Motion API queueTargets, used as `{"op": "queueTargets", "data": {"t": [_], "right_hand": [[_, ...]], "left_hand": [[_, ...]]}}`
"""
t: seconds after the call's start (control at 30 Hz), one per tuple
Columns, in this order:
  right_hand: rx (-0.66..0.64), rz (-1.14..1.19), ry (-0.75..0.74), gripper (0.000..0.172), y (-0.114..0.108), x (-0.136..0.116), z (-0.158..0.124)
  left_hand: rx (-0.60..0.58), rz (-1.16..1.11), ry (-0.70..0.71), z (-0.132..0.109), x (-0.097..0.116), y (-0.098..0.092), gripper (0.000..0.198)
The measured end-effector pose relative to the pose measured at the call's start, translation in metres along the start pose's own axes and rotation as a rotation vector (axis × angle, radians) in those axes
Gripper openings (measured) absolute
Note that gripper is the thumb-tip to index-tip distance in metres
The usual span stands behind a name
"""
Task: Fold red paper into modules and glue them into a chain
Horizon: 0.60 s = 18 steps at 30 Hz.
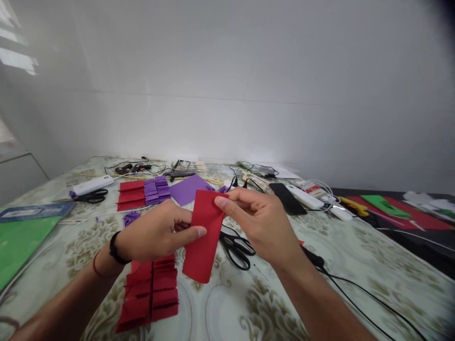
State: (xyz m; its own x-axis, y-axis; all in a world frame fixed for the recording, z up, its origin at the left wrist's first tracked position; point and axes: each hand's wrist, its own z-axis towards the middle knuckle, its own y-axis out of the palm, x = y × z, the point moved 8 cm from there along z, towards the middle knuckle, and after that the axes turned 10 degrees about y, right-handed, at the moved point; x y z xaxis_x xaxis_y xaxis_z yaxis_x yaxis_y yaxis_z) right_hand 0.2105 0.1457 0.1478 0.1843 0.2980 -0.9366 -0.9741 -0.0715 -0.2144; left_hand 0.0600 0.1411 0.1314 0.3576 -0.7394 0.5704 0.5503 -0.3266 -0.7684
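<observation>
1. My left hand (156,234) grasps a red paper strip (203,248) along its left edge, thumb lying flat across the front and the other fingers tucked behind.

2. My right hand (261,222) pinches the same strip at its upper right corner, thumb in front, fingertips mostly hidden behind the paper.

3. The strip is held up between my two hands above the patterned tablecloth (273,308), tilted so that its top leans to the right; its lower end hangs free and curves slightly.

4. Just beyond the strip lie black-handled scissors (240,253) on the cloth (their handles show well enough, but I cannot make out the blades).

5. Below my left wrist, which wears a black band (115,248), lie red folded pieces (165,296) set side by side in two columns.

6. Farther back, more red pieces (131,195) lie next to purple folded pieces (157,190), with a purple sheet (188,187) just to the right of those.

7. At the far left rests a green sheet (26,241); near it, a second pair of scissors (94,196) lies beside a white power strip (93,184).
</observation>
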Motion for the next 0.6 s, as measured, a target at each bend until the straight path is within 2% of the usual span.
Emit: {"op": "queueTargets", "data": {"t": [0.27, 0.43, 0.5, 0.6], "right_hand": [[-0.002, -0.020, -0.074, 0.027, -0.003, -0.003, 0.001], [0.062, -0.084, -0.122, 0.027, -0.008, -0.006, 0.000], [0.027, -0.043, -0.099, 0.026, -0.006, -0.005, 0.001], [-0.111, 0.028, -0.022, 0.024, 0.003, 0.001, 0.002]], "left_hand": [[0.047, 0.006, 0.090, 0.003, 0.002, 0.003, 0.045], [0.043, -0.043, 0.132, 0.003, 0.004, 0.006, 0.045], [0.060, -0.042, 0.148, 0.003, 0.005, 0.003, 0.046], [0.074, -0.050, 0.113, 0.002, 0.004, -0.001, 0.043]]}}
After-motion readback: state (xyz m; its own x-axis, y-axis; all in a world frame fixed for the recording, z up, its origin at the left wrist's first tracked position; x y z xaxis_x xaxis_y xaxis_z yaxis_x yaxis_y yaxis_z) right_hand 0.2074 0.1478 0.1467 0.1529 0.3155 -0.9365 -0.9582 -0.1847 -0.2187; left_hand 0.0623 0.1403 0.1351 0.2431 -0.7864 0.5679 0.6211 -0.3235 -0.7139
